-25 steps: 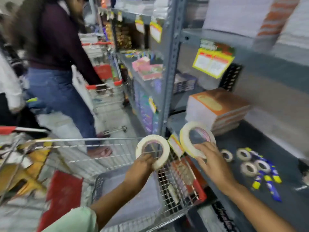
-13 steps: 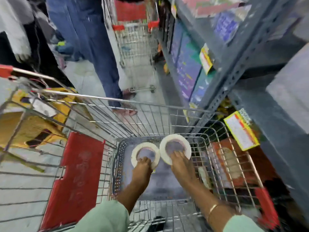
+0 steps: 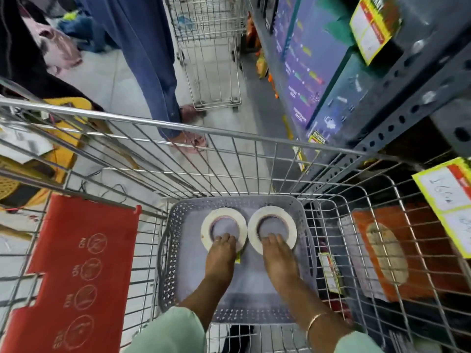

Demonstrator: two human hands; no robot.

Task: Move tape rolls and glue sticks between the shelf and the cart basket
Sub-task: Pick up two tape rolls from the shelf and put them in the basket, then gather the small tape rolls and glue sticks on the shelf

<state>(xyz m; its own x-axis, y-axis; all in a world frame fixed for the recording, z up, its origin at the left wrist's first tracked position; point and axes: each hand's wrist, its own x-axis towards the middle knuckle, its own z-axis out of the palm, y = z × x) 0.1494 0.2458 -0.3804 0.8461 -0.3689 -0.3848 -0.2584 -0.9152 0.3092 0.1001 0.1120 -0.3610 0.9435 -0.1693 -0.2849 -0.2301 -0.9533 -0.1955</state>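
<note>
Two white tape rolls lie flat side by side on the floor of a grey perforated basket (image 3: pixel 168 250) inside the wire cart (image 3: pixel 178 124). My left hand (image 3: pixel 220 253) grips the near edge of the left tape roll (image 3: pixel 224 215), fingers curled into its hole. My right hand (image 3: pixel 279 256) grips the right tape roll (image 3: pixel 272 212) the same way. Both rolls touch each other near the basket's far end. No glue sticks are in view.
The grey metal shelf (image 3: pixel 397 80) stands close on the right with yellow price tags (image 3: pixel 369 24). A red child-seat flap (image 3: pixel 76 271) hangs at the cart's left. Another person's legs (image 3: pixel 147 59) and a second cart (image 3: pixel 211 47) stand ahead. An orange pack (image 3: pixel 397 250) lies beyond the cart's right wall.
I have carried both tape rolls from the shelf down into the cart. In the last half second they sank from hovering to lying flat on the basket floor.
</note>
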